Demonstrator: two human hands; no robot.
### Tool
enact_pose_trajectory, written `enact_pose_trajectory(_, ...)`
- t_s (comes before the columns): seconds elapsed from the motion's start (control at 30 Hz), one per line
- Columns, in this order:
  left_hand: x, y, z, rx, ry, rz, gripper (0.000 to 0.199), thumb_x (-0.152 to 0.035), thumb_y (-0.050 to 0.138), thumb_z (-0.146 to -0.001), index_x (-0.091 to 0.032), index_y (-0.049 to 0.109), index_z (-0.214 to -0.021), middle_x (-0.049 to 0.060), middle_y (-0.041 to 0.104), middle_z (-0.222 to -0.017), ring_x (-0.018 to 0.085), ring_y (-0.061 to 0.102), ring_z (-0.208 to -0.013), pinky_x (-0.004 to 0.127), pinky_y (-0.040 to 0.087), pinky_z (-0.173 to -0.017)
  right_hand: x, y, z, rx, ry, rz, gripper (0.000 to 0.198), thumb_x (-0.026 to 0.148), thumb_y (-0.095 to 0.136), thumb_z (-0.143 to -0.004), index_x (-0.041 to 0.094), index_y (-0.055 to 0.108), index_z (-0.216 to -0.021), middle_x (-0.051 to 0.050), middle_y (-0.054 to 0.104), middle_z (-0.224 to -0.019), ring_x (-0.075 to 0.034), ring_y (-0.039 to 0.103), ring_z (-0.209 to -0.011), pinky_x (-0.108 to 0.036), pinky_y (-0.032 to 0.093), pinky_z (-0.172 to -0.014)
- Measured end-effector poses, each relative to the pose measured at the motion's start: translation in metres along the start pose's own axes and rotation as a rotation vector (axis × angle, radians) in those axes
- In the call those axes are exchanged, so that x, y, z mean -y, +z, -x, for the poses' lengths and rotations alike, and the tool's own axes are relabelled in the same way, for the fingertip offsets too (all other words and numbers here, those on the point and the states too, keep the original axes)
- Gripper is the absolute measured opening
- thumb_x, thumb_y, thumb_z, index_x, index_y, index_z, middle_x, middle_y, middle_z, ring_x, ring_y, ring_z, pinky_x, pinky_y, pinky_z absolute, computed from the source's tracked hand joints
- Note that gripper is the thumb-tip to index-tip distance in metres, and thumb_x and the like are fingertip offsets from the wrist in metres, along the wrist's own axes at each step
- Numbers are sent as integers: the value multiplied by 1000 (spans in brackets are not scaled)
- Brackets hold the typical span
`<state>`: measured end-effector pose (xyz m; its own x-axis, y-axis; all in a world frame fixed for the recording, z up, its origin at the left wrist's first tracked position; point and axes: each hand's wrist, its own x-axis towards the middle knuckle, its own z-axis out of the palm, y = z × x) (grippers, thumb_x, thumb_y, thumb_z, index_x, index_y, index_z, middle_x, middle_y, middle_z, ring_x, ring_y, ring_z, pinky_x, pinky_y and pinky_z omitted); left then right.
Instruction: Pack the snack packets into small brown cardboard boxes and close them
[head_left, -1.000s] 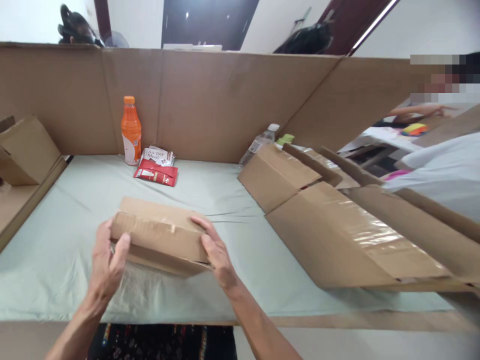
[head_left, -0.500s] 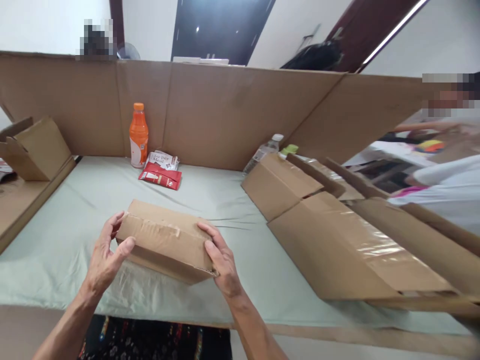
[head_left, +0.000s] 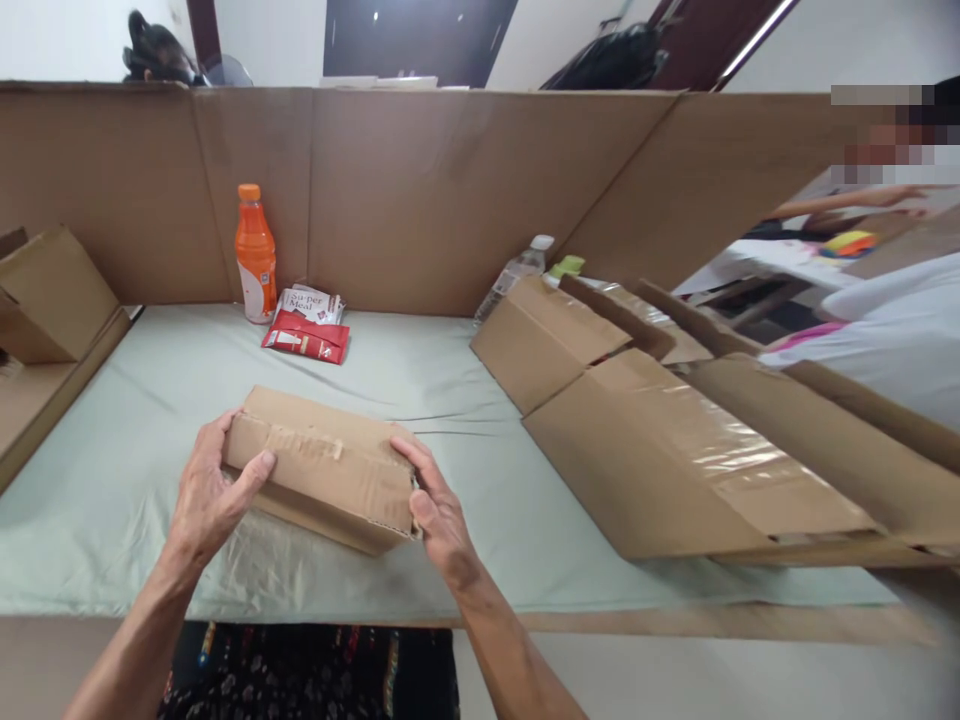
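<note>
Between my two hands is a small brown cardboard box [head_left: 322, 465], tilted over the pale green cloth [head_left: 420, 385] near the front of the table. My left hand [head_left: 214, 490] closes on its left end, thumb along the near top edge and fingers around the far side. At the opposite end, my right hand [head_left: 439, 505] grips the box's corner, with fingers on the top and thumb on the end face. A torn paper strip marks the top edge. The underside of the box is hidden.
An orange drink bottle [head_left: 256, 255] stands behind, with a red packet [head_left: 306, 338] and white packet [head_left: 319, 303] beside it. A clear bottle [head_left: 517, 272] leans near large cardboard boxes [head_left: 637, 450] at right. A cardboard wall [head_left: 465, 200] lines the back; a person [head_left: 900, 310] is beyond it.
The view has shifted slightly, so the table's things sit higher and further left. Both hands keep hold of the box, which looks turned only a little.
</note>
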<state>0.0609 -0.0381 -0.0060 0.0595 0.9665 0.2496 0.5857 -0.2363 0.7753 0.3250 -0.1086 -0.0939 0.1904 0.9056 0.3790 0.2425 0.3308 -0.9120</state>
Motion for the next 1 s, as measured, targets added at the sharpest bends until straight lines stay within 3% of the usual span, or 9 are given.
enact_pose_trajectory(0.2,1,2,-1,27,-3,58,64,-56,63,-80,-20,59,-133,13,64,-136,33,60,-126,50,48,-110,-13,-28,24,204,-19,43,95,90,55,-80,28,51,-152,-13,33,-167,-41,26,-155,-60,26,-125)
enact_pose_trajectory(0.33,3,6,-4,53,28,79,62,-54,64,-81,-20,59,-133,12,66,-132,33,62,-123,50,51,-107,-5,-22,36,177,-97,188,111,89,63,-74,27,34,-161,-16,21,-171,-43,16,-158,-64,23,-125)
enact_pose_trajectory(0.47,6,6,-2,53,51,72,61,-54,62,-83,-19,58,-133,13,67,-131,32,63,-122,49,51,-106,6,-5,36,105,-147,300,100,73,69,-85,30,23,-163,-15,14,-172,-40,15,-158,-64,27,-124)
enact_pose_trajectory(0.67,13,-4,6,0,49,16,63,-56,61,-86,-18,55,-136,15,65,-135,33,62,-125,51,51,-106,9,7,19,127,-137,346,87,49,77,-87,26,31,-157,-18,27,-167,-39,23,-157,-61,34,-122)
enact_pose_trajectory(1.0,15,-11,13,-51,41,11,58,-50,62,-87,-18,56,-135,15,66,-132,32,63,-122,48,53,-102,11,14,12,132,-134,338,77,45,76,-88,26,39,-152,-18,33,-164,-39,28,-155,-60,36,-121)
